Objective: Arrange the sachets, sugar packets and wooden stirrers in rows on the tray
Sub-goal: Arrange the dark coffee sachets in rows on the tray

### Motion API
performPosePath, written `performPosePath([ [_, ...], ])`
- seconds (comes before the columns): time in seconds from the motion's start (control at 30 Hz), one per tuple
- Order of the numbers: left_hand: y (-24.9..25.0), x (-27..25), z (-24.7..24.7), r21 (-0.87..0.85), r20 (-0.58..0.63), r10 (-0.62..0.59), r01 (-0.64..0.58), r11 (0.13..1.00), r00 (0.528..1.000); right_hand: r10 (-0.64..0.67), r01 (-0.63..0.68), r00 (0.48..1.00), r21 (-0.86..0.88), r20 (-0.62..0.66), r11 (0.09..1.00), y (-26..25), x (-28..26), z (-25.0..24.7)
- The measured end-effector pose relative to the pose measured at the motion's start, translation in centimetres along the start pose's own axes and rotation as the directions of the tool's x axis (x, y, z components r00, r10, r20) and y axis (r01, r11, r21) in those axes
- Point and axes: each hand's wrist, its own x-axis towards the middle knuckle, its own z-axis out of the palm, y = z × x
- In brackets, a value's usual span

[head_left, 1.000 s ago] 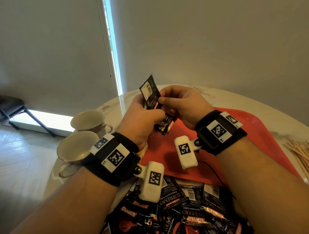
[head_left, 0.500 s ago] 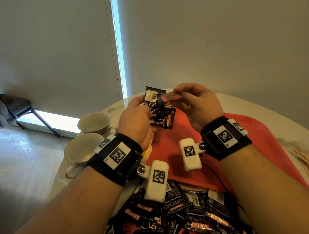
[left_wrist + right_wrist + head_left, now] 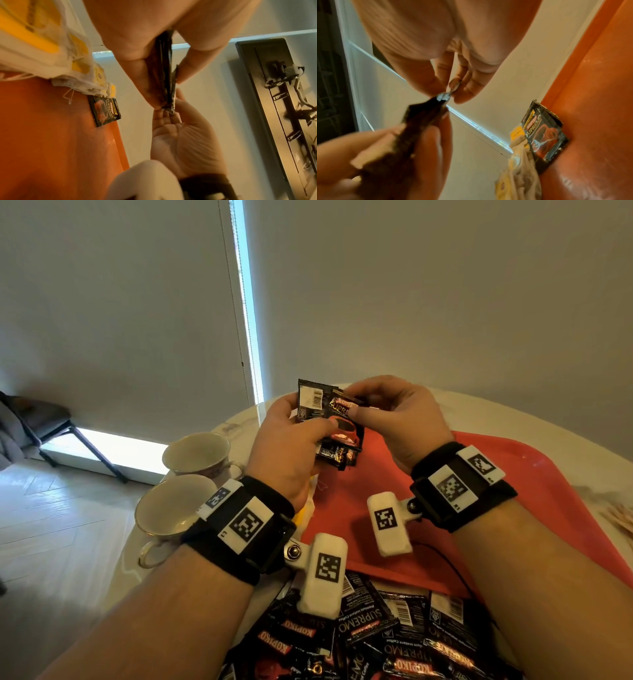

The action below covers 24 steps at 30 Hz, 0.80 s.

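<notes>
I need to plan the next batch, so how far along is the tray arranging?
Barely started. Done: one coffee sachet lies flat at the red tray's edge, beside some tea bags. In hand: the left hand grips a small stack of sachets while the right hand pinches one off it. Left: the sachet pile on the table and the wooden stirrers beside the tray; no sugar packets are clearly visible.

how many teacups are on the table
2. One teacup stands farther back, left of the red tray; the other teacup sits nearer, just beside the left wrist strap. Others could be hidden behind the arms.
</notes>
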Motion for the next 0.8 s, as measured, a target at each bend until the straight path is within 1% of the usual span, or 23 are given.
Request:
performPosePath([
  [0.07,-0.4,0.3,-0.4,0.067,0.022,0.045,-0.046,0.997,0.999,0.056,-0.060,0.998,0.102,0.037,0.993,-0.2,0.1,-0.1],
  [0.13,-0.6,0.4,-0.6,0.106,0.026,0.085,-0.087,0.991,0.996,0.187,-0.200,0.979,0.190,0.082,0.961,-0.6,0.0,-0.2],
  [0.2,-0.6,0.4,-0.6,0.128,0.031,0.122,-0.125,0.984,0.992,0.337,-0.358,0.934,0.269,0.121,0.894,-0.9,-0.1,-0.5],
  [0.23,-0.6,0.3,-0.6,0.143,0.036,0.137,-0.140,0.980,0.990,0.390,-0.413,0.911,0.316,0.135,0.854,-1.0,-0.2,-0.7],
  [0.3,-0.7,0.3,-0.6,0.179,0.058,0.155,-0.163,0.970,0.986,0.458,-0.475,0.877,0.406,0.146,0.781,-1.1,-0.2,-1.1],
  [0.37,-0.7,0.3,-0.6,0.201,0.080,0.166,-0.179,0.963,0.983,0.494,-0.488,0.862,0.442,0.109,0.753,-1.2,-0.2,-1.1],
  [0.43,-0.7,0.3,-0.6,0.206,0.085,0.170,-0.184,0.961,0.982,0.500,-0.469,0.865,0.435,0.049,0.768,-1.1,-0.1,-0.8],
  [0.53,-0.7,0.5,-0.8,0.209,0.040,0.181,-0.186,0.960,0.983,0.495,-0.450,0.869,0.405,-0.008,0.796,-1.2,0.0,-0.4],
  [0.6,-0.7,0.6,-1.0,0.210,0.013,0.185,-0.184,0.960,0.983,0.482,-0.461,0.876,0.351,0.032,0.815,-1.4,0.1,-0.6],
  [0.7,-0.6,0.7,-1.1,0.205,-0.019,0.191,-0.184,0.961,0.981,0.419,-0.449,0.890,0.194,0.178,0.872,-1.9,-0.3,-0.4],
  [0.73,-0.6,0.7,-1.0,0.208,-0.025,0.192,-0.183,0.961,0.981,0.412,-0.443,0.891,0.160,0.194,0.882,-2.0,-0.4,-0.3],
  [0.8,-0.5,0.7,-0.9,0.197,-0.042,0.187,-0.175,0.965,0.981,0.411,-0.434,0.897,0.156,0.162,0.887,-2.0,-0.5,0.0],
])
